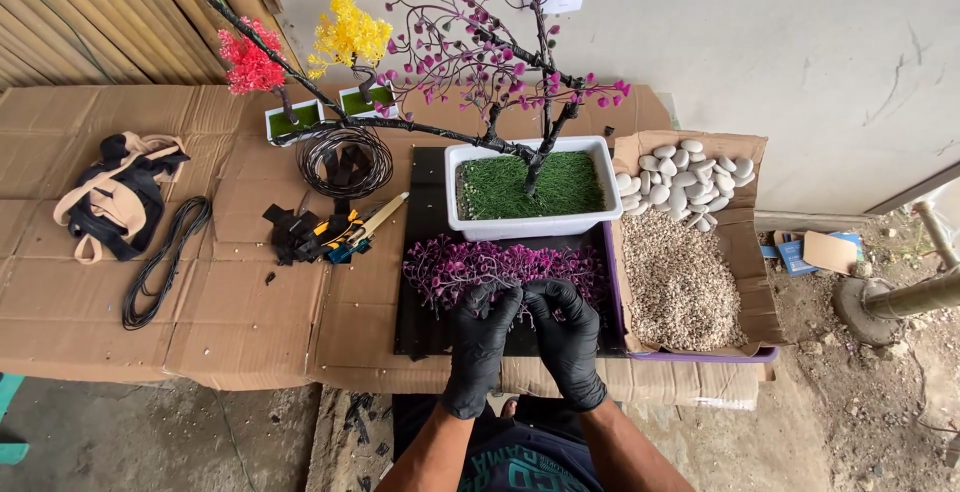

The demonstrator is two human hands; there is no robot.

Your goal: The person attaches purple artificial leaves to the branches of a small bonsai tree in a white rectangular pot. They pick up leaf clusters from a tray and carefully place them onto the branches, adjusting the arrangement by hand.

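Both my hands wear black gloves and meet at the near edge of a pile of purple artificial sprigs (470,264) lying on a black mat (425,327). My left hand (482,344) and my right hand (567,337) have their fingertips curled together on a small purple sprig between them. Just behind the pile stands a white rectangular planter (530,224) with green fake grass and a black wire tree (500,72) carrying purple-pink blossoms.
A cardboard tray (745,252) on the right holds gravel (680,282) and white pebbles (685,177). Left of the mat lie cutters with yellow handles (345,230), a wire coil (343,160), black cord (165,257), a bag (115,192), and small red (250,62) and yellow trees (350,37).
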